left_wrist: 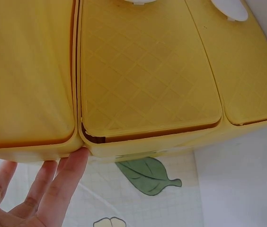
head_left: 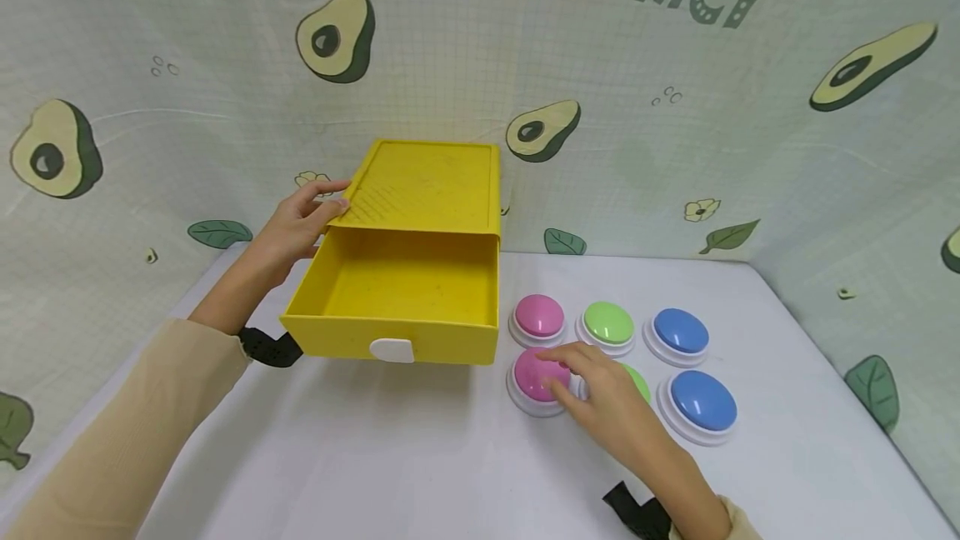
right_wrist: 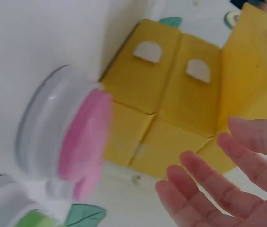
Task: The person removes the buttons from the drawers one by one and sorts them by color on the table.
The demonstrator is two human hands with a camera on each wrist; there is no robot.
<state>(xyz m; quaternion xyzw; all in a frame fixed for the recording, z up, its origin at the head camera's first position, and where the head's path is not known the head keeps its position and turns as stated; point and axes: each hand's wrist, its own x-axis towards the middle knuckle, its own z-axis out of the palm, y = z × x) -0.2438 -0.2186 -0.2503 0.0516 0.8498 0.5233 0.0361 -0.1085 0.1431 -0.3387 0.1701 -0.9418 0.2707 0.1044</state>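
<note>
A yellow drawer cabinet (head_left: 427, 186) has its top drawer (head_left: 450, 342) pulled out, with bare yellow inside and a white tab handle (head_left: 392, 350). My left hand (head_left: 300, 223) touches the cabinet's left side near the top; in the left wrist view its extended fingertips (left_wrist: 79, 163) meet the cabinet's edge. My right hand (head_left: 607, 398) is over the button row, nearest the front pink button (head_left: 534, 375), fingers loosely bent. Its palm and spread fingers hold nothing in the right wrist view. The front green button (head_left: 639, 382) is partly hidden behind that hand.
Behind stand another pink button (head_left: 539, 315), a green button (head_left: 609, 322) and a blue button (head_left: 681, 330); a second blue button (head_left: 703, 400) sits front right. All have white bases. A patterned cloth (head_left: 435, 40) surrounds the white table (head_left: 360, 457) at back and sides.
</note>
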